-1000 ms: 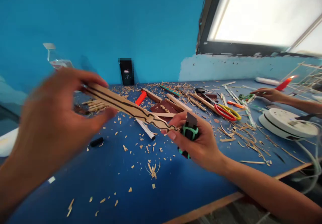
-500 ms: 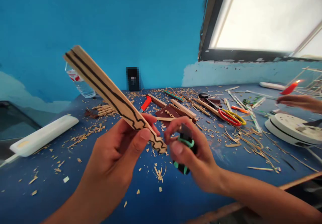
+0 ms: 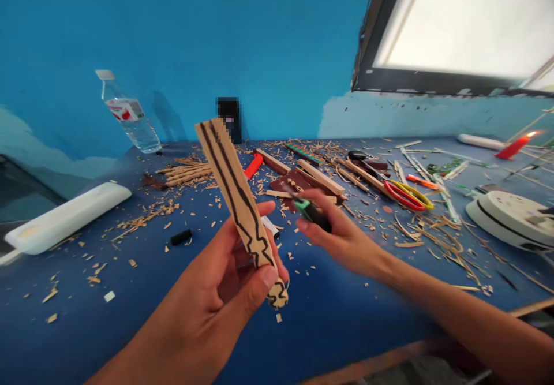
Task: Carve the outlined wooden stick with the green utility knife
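My left hand [image 3: 234,287] is closed around the lower part of a flat wooden strip [image 3: 236,189], thumb on its front face. Black lines run down the strip, straight near the top and wavy toward its narrowed, rounded lower end. The strip tilts up and to the left, above the table. My right hand [image 3: 341,229] grips a craft knife [image 3: 314,215] with a black-and-green handle, a little right of the strip and apart from it. The knife's tip is blurred and points up-left. A white object [image 3: 270,226] is partly hidden behind the strip.
Wood shavings litter the blue table [image 3: 346,316]. A black cap-like cylinder [image 3: 180,236], a white power strip [image 3: 69,217] and a water bottle [image 3: 130,119] are on the left. Behind lie wooden sticks [image 3: 186,172] and scissors [image 3: 409,194]. A lit red candle [image 3: 517,144] burns at right.
The strip has swung more upright and its lower end has come down. My right hand has moved the knife away to the right, turning it. Another person's hand at far right has left the view.
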Motion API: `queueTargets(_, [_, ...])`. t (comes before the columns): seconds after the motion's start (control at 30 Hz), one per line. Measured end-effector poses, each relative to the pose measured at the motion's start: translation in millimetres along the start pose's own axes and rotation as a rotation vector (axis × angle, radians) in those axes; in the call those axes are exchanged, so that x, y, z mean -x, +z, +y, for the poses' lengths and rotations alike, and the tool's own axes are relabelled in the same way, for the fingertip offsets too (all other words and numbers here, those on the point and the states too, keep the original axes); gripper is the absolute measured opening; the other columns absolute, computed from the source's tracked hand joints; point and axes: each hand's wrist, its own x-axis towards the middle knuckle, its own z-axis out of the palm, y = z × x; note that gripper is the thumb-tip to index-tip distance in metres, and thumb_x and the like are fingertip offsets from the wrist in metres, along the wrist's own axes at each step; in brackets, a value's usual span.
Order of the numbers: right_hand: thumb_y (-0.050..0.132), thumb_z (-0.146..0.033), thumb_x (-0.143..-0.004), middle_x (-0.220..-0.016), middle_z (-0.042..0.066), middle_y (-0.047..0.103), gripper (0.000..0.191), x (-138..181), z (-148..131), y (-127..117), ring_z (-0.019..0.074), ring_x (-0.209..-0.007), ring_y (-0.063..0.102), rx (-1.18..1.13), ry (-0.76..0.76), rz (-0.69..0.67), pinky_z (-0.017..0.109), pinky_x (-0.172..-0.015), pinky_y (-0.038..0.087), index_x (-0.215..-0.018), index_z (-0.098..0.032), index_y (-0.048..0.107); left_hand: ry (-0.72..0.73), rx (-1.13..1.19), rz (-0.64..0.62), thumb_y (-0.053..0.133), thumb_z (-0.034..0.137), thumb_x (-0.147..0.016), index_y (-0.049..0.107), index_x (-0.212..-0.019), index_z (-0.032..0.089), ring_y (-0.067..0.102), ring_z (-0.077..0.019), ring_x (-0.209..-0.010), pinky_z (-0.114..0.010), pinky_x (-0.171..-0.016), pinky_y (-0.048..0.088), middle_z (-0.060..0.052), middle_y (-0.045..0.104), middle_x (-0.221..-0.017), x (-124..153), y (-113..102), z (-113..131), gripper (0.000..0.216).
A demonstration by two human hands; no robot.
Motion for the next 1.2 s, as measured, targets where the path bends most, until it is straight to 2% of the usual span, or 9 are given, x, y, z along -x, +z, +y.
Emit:
queueTargets(0.17, [0.064,-0.045,-0.101,-0.077,-0.006,0.049,0.024,14.5,-16.9,-3.6,0.0093,-0.059,0.041,0.000,-0.012,-0.037,0.024,-0.049,0.033,-0.117,-0.028,0.057,-0.088,0.000,0.037,0.086,0.042,-0.081,0.068,-0.127,0.034,0.077,-0.0208,-0.086,-0.024,-0.073,0.066,-0.003,0.078,-0.097,-4.3,-0.9,-0.9,0.051])
queueTargets(0.27, [0.064,-0.044,-0.101,-0.078,-0.007,0.050,0.021,19.2,-27.1,1.2,0.0090,-0.059,0.040,-0.006,-0.106,-0.080,0.024,-0.049,0.032,-0.114,-0.030,0.056,-0.104,0.057,0.069,0.087,0.041,-0.080,0.069,-0.120,0.029,0.076,-0.0190,-0.080,-0.021,-0.067,0.064,-0.003,0.077,-0.092,-6.7,3.4,-1.5,0.045])
queueTargets(0.4, [0.059,-0.053,-0.101,-0.076,-0.005,0.049,0.030,13.4,-32.2,6.4,0.0119,-0.062,0.041,0.026,-0.291,-0.168,0.027,-0.052,0.034,-0.119,-0.029,0.056,-0.204,0.347,-0.055,0.074,0.041,-0.093,0.059,-0.130,0.037,0.063,-0.0118,-0.055,-0.018,-0.045,0.055,0.003,0.071,-0.081,-8.2,11.2,-6.2,0.040])
queueTargets(0.47, [0.053,-0.054,-0.103,-0.074,-0.005,0.048,0.032,10.3,-30.0,7.7,0.0134,-0.063,0.043,0.039,-0.352,-0.167,0.028,-0.053,0.035,-0.122,-0.028,0.054,-0.245,0.440,-0.031,0.072,0.039,-0.095,0.059,-0.130,0.039,0.063,-0.0102,-0.061,-0.015,-0.051,0.054,0.003,0.071,-0.080,-7.9,12.5,-11.1,0.037])
queueTargets(0.6, [0.047,-0.050,-0.105,-0.071,-0.007,0.047,0.030,10.4,-19.9,8.7,0.0111,-0.055,0.040,0.281,-0.542,-0.115,0.028,-0.050,0.032,-0.120,-0.024,0.050,-0.285,0.473,-0.043,0.083,0.037,-0.086,0.069,-0.117,0.031,0.058,-0.0079,-0.069,-0.013,-0.062,0.051,0.003,0.068,-0.081,-3.7,12.8,-17.5,0.034])
queueTargets(0.7, [0.042,-0.049,-0.105,-0.078,-0.004,0.053,0.031,14.4,-11.1,9.7,0.0119,-0.057,0.045,0.510,-0.642,-0.119,0.029,-0.051,0.035,-0.117,-0.021,0.048,-0.292,0.391,0.023,0.090,0.035,-0.079,0.069,-0.119,0.037,0.056,-0.0066,-0.071,-0.012,-0.065,0.049,0.007,0.064,-0.081,1.0,17.0,-15.5,0.045])
queueTargets(0.93, [0.038,-0.048,-0.106,-0.077,-0.001,0.054,0.033,19.8,-2.9,18.2,0.0158,-0.057,0.049,0.734,-0.667,-0.157,0.033,-0.050,0.037,-0.115,-0.018,0.048,-0.307,0.414,0.009,0.093,0.042,-0.074,0.069,-0.110,0.036,0.052,-0.0045,-0.061,-0.011,-0.056,0.043,0.007,0.068,-0.081,1.0,25.6,-14.9,0.044])
queueTargets(1.1, [0.033,-0.048,-0.108,-0.074,-0.002,0.052,0.034,18.4,-5.3,20.5,0.0148,-0.053,0.047,0.782,-0.681,-0.151,0.032,-0.048,0.036,-0.114,-0.018,0.048,-0.326,0.434,0.019,0.092,0.041,-0.075,0.070,-0.105,0.034,0.061,-0.0100,-0.073,-0.017,-0.071,0.055,0.005,0.070,-0.082,-1.4,22.9,-18.1,0.038])
queueTargets(1.2, [0.032,-0.048,-0.108,-0.073,-0.002,0.053,0.035,18.4,-6.9,20.4,0.0148,-0.053,0.048,0.790,-0.690,-0.142,0.031,-0.048,0.037,-0.115,-0.018,0.047,-0.323,0.415,0.001,0.092,0.046,-0.073,0.070,-0.100,0.033,0.052,-0.0074,-0.064,-0.013,-0.061,0.048,0.006,0.064,-0.075,-1.9,22.7,-19.9,0.037])
